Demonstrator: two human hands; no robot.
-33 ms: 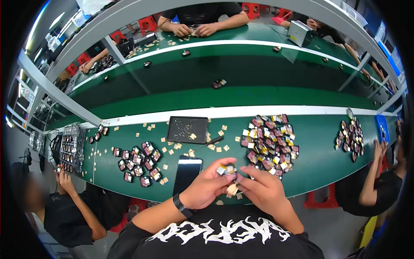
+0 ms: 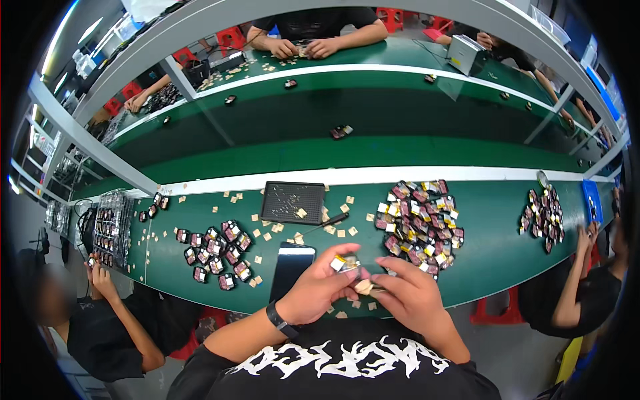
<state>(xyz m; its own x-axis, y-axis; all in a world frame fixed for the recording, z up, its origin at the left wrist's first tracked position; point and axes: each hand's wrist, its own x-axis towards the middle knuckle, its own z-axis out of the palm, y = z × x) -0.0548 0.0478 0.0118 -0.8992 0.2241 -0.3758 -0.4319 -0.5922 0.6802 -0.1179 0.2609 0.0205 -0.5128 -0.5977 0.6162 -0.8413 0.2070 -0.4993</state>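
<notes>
In my left hand [image 2: 321, 283] is a small dark electronic module [image 2: 348, 263] with a white and yellow label, gripped between thumb and fingers. My right hand [image 2: 412, 292] is closed in a pinch close beside it. At its thumb and fingertips, just under the module, is a small beige piece [image 2: 364, 287]; part of it is hidden by fingers. A black phone [image 2: 292, 267] lies beside my left wrist. Right of centre is a large heap of similar modules [image 2: 420, 223], and a smaller group [image 2: 217, 252] lies to the left.
Beyond my hands sits a black tray [image 2: 292, 203] of tiny parts, with a screwdriver [image 2: 337, 219] and scattered beige squares near it. Another module pile [image 2: 543, 217] and a blue bin [image 2: 592, 200] stand far right. A white rail [image 2: 320, 175] borders the belt; co-workers sit around.
The fingers of my right hand have come down from the module's edge to the beige piece. My left hand keeps the module, tilted slightly differently. The whole view has shifted a little.
</notes>
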